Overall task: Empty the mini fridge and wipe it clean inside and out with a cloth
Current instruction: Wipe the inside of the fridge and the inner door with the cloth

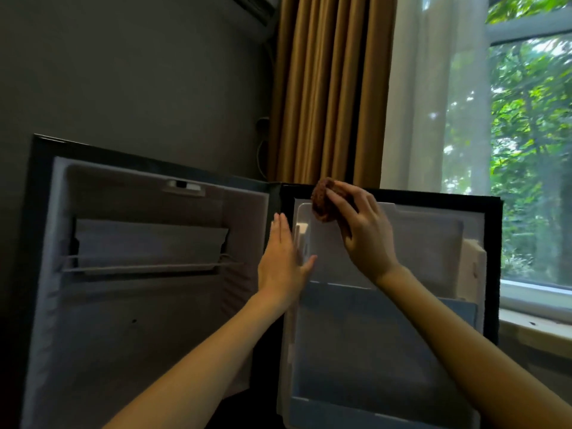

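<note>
Behind the hands is a dark grey wall (pixel 123 72), and far off past the right hand a big window (pixel 526 150) shows green trees. Above both hands hangs a tan curtain (pixel 328 88). Next comes the fridge (pixel 492 258), a black box with a white inside, right in front of the right hand. Its door (pixel 139 320) is swung wide open, away from the left hand, so the inside is easy to reach. A thin rail (pixel 139 268) runs across the door. I see no food on it, and none in the part of the fridge that shows, so the emptying looks done and the wiping looks like the job now. The left hand (pixel 281 264) is flat with its fingers straight. It rests on the fridge's front edge, next to where the door joins on. I think it is there to keep the fridge from sliding while the other hand rubs. The right hand (pixel 362 230) is up higher, near the top corner of the inside. Its fingers curl around a small brown cloth (pixel 320 199) that is bunched into a ball. A bunched cloth is easy to push into a corner. The cloth is at the top edge, just above the left hand. It looks like it touches the white wall there, but I cannot be sure.
</note>
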Available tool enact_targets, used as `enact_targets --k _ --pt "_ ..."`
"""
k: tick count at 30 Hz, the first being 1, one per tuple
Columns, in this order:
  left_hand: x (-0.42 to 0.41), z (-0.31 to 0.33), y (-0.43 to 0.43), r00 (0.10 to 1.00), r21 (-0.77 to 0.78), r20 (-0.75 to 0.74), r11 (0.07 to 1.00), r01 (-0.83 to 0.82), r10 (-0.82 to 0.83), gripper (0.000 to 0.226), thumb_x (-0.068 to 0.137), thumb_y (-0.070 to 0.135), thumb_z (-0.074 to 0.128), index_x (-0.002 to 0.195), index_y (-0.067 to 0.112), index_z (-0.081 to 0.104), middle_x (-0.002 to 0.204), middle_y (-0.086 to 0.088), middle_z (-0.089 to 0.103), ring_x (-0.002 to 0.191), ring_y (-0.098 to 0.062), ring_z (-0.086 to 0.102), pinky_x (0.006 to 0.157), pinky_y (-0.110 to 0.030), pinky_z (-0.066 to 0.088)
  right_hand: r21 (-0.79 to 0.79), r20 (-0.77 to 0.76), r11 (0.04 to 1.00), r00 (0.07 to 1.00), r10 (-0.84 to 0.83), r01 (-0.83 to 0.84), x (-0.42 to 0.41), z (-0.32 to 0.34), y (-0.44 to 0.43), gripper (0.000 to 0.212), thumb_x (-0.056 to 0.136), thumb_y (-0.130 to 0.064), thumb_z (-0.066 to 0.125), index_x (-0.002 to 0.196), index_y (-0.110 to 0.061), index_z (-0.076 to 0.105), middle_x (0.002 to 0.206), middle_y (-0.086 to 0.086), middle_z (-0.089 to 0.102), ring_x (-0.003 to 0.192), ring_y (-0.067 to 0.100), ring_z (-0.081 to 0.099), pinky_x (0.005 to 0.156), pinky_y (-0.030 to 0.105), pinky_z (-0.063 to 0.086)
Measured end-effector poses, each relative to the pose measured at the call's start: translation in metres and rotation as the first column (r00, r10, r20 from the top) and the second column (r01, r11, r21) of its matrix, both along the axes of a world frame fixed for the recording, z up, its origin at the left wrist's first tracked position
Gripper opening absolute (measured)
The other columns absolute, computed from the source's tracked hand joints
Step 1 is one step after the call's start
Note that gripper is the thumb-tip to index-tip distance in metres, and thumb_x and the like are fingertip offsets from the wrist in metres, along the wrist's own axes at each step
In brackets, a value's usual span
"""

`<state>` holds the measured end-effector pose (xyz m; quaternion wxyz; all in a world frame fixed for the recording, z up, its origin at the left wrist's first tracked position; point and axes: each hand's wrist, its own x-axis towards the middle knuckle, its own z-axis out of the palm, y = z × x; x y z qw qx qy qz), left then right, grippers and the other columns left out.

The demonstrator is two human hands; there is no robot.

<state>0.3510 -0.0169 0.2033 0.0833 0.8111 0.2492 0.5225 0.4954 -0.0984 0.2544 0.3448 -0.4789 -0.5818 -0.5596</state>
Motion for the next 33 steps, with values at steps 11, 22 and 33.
enact_targets --k 11,22,33 --pt "0.011 -0.044 0.017 0.95 -0.464 0.245 0.836 0.292 -0.196 0.094 0.09 0.051 0.058 0.155 0.02 -0.003 0.162 0.004 0.01 0.142 -0.02 0.031 0.104 -0.028 0.035 -0.436 0.166 0.878 0.977 -0.136 0.197 -0.017 0.072 0.055 0.056 0.091 -0.019 0.059 0.144 -0.026 0.042 0.152 0.004 0.031 0.142 0.027 0.025 0.113 0.049 0.031" --pt "0.016 -0.06 0.013 0.85 -0.49 0.49 0.746 0.45 -0.191 0.099 0.077 0.057 0.07 0.154 0.023 0.017 0.158 0.003 0.023 0.143 -0.014 0.025 0.113 -0.031 0.028 -0.465 0.423 0.807 0.892 -0.159 0.364 -0.037 0.087 0.068 0.038 0.095 -0.038 0.049 0.129 -0.021 0.057 0.14 0.008 0.047 0.135 0.03 0.036 0.107 0.048 0.037" --pt "0.02 -0.061 0.017 0.86 -0.535 0.503 0.75 0.389 -0.087 0.097 0.063 0.071 0.073 0.14 0.019 0.047 0.138 0.003 0.049 0.127 -0.018 0.049 0.101 -0.037 0.047 -0.54 0.659 0.666 0.751 -0.047 0.515 -0.067 0.064 0.071 0.021 0.091 -0.023 0.061 0.111 -0.026 0.069 0.12 -0.003 0.064 0.111 0.022 0.058 0.087 0.032 0.046"
